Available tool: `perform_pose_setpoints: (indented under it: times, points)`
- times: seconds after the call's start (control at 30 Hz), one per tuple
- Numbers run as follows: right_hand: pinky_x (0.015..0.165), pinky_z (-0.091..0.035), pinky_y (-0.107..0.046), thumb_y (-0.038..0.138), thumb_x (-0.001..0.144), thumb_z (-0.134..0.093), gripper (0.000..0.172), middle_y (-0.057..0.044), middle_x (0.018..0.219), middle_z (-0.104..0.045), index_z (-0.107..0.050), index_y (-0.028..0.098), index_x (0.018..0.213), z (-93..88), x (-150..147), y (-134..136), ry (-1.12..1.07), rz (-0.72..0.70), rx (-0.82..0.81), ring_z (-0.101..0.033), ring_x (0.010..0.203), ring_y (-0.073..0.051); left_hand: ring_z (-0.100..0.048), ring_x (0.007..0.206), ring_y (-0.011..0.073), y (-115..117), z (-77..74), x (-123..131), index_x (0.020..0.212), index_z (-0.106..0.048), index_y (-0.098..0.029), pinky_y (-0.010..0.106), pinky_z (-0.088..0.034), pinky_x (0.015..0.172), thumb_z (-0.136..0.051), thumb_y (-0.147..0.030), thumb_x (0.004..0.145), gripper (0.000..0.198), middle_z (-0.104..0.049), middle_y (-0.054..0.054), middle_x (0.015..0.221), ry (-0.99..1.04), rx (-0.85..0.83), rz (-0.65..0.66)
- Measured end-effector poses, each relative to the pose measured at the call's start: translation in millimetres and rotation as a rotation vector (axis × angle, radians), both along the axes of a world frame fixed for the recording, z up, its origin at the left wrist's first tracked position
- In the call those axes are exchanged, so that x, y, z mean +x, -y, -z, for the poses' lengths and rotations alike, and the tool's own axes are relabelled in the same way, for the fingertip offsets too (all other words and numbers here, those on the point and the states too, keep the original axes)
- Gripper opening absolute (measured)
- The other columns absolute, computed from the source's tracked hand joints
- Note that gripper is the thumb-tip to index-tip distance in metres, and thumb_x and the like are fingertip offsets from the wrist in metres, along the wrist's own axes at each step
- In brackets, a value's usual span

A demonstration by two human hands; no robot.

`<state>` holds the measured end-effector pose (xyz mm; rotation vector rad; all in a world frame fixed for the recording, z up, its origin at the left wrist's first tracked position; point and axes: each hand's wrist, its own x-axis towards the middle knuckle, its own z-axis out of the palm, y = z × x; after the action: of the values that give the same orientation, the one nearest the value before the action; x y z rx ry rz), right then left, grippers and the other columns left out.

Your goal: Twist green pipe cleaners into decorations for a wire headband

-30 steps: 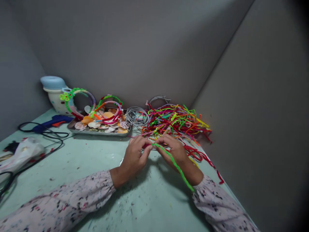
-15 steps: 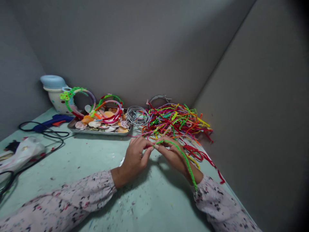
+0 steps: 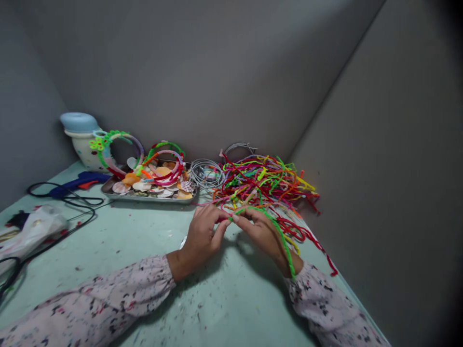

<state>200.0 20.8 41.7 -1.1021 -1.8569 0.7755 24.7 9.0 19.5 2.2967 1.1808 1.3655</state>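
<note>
Both hands meet over the middle of the table, fingertips almost touching. My right hand [image 3: 262, 233] is closed in a pinch on a fuzzy green pipe cleaner [image 3: 285, 244]. Its long free part arches over the back of that hand and down to the cuff. My left hand [image 3: 204, 233] is closed too, thumb and forefinger pinching the short green end. A bit of pink or red shows at those fingertips; what it belongs to is too small to make out.
Behind my hands lies a heap of coloured pipe cleaners [image 3: 267, 178], beside coiled grey wire [image 3: 206, 174]. A metal tray [image 3: 152, 198] holds shells and wrapped hoops. Further left are a blue glue gun [image 3: 77, 183], its black cord, a lidded white container [image 3: 85, 149] and a plastic bag [image 3: 41, 226].
The green pipe cleaner's free part has shifted slightly right over my right hand. My right fingertips have moved a little away from the left ones, with green showing between them.
</note>
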Motion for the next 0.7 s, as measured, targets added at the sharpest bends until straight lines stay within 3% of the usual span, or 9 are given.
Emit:
perform_pose_setpoints:
  times: [0.27, 0.47, 0.53, 0.7]
  points:
    - [0.072, -0.044, -0.028, 0.035, 0.084, -0.060, 0.020, 0.000, 0.076, -0.064, -0.067, 0.018, 0.077, -0.7, 0.7, 1.8, -0.087, 0.004, -0.192, -0.057, 0.075, -0.016, -0.053, 0.082, 0.0180, 1.4, 3.9, -0.4, 0.089, -0.058, -0.018, 0.035, -0.038, 0.079, -0.051, -0.020, 0.092, 0.008, -0.062, 0.003, 0.085, -0.010, 0.035, 0.028]
    - [0.067, -0.045, -0.028, 0.038, 0.084, -0.060, 0.021, 0.001, 0.074, -0.063, -0.066, 0.019, 0.078, -0.1, -2.9, 3.4, -0.091, 0.040, -0.178, -0.056, 0.071, -0.015, -0.053, 0.084, 0.0178, 0.7, 2.2, -0.9, 0.090, -0.059, -0.018, 0.034, -0.038, 0.080, -0.052, -0.020, 0.092, 0.008, -0.062, 0.003, 0.085, 0.021, 0.049, 0.003]
    - [0.071, -0.047, -0.029, 0.036, 0.086, -0.059, 0.018, -0.001, 0.080, -0.064, -0.065, 0.019, 0.083, -1.3, -4.4, 5.5, -0.125, 0.061, -0.080, -0.058, 0.076, -0.016, -0.054, 0.084, 0.0177, 0.6, 0.1, -1.4, 0.090, -0.059, -0.018, 0.034, -0.039, 0.080, -0.052, -0.020, 0.092, 0.008, -0.062, 0.003, 0.085, 0.042, 0.051, -0.015]
    - [0.084, -0.047, -0.037, 0.027, 0.086, -0.060, 0.011, -0.006, 0.095, -0.062, -0.062, 0.020, 0.095, 7.1, 2.2, 2.7, -0.066, 0.202, 0.445, -0.059, 0.092, -0.021, -0.055, 0.086, 0.0178, -3.5, -3.2, -3.6, 0.091, -0.060, -0.019, 0.034, -0.039, 0.080, -0.051, -0.023, 0.093, 0.010, -0.062, 0.003, 0.087, 0.102, 0.035, -0.101]
